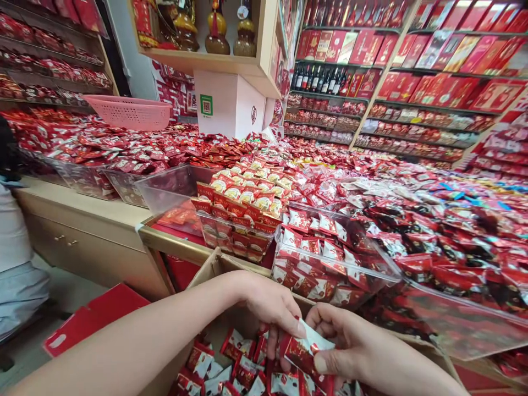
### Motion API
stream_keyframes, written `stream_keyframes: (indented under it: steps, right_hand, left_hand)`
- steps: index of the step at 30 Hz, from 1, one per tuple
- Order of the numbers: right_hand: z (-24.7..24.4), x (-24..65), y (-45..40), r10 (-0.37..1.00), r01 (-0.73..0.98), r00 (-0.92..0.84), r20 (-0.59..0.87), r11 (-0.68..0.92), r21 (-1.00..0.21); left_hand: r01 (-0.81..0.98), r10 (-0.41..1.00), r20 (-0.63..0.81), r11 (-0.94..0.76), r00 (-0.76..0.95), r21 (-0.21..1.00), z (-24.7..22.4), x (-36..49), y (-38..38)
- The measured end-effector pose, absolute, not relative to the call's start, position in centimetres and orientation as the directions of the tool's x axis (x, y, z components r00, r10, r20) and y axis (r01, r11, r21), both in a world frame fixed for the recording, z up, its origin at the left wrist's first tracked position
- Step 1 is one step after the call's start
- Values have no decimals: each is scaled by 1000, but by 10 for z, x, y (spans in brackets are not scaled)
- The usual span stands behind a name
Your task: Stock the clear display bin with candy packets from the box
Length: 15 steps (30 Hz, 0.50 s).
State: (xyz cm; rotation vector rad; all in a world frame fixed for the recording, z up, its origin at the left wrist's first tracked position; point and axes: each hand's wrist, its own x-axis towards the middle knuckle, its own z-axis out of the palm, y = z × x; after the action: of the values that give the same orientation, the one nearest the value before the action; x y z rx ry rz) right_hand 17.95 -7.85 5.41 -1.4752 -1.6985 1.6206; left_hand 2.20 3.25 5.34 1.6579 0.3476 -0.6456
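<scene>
My left hand (274,302) and my right hand (340,335) meet over an open cardboard box (208,269). Between them are red-and-white wrapped candy packets (303,352); the fingers of both hands are closed on these, and how many they hold is partly hidden. Loose packets of the same look (243,371) lie jumbled in the box below. Just beyond the box stands a clear plastic bin (336,253) with similar packets set in rows. To its left, a bin holds upright red packets marked "DURIAN" (243,201).
Clear bins heaped with red packets (454,236) stretch to the right and back. A pink basket (130,113) rests on the heap at left. A red box (97,319) is on the floor, near a seated person (16,247). Shelves (391,71) line the back wall.
</scene>
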Motion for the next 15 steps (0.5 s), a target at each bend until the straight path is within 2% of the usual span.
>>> stream_keyframes:
  steps: [3, 5, 7, 9, 10, 11, 12, 13, 14, 15]
  right_hand:
    - [75, 173, -87, 911, 454, -319, -262, -95, -886]
    - [87, 176, -91, 941, 505, -284, -186, -18, -863]
    - [103, 186, -91, 966, 613, -235, -107, 62, -788]
    - [123, 201, -83, 984, 744, -174, 26, 149, -652]
    - [136, 208, -75, 985, 811, -136, 110, 174, -559]
    - [148, 215, -64, 975, 873, -104, 196, 184, -451]
    - [160, 220, -51, 965, 931, -72, 252, 156, -329]
    - [171, 223, -35, 958, 973, -34, 286, 98, -211]
    - [179, 224, -18, 969, 995, -21, 246, 44, -88]
    - [184, 224, 0, 980, 999, -36, 198, 32, 28]
  left_hand:
    - [450, -192, -460, -94, 867, 888, 68, 13, 33]
    - [364, -175, -380, -118, 908, 924, 85, 4, 31]
    - [296, -19, -308, -223, 951, 929, 106, -4, 29]
    - [248, 273, -140, -416, 952, 875, 129, -6, 31]
    - [252, 401, -4, -570, 916, 782, 139, -3, 34]
    - [298, 471, 134, -727, 872, 619, 147, 3, 38]
    - [358, 482, 263, -842, 836, 404, 153, 12, 44]
    - [438, 470, 299, -883, 831, 168, 156, 23, 51]
    - [499, 476, 231, -865, 848, -49, 157, 36, 58]
    - [507, 483, 187, -856, 855, -107, 156, 48, 66]
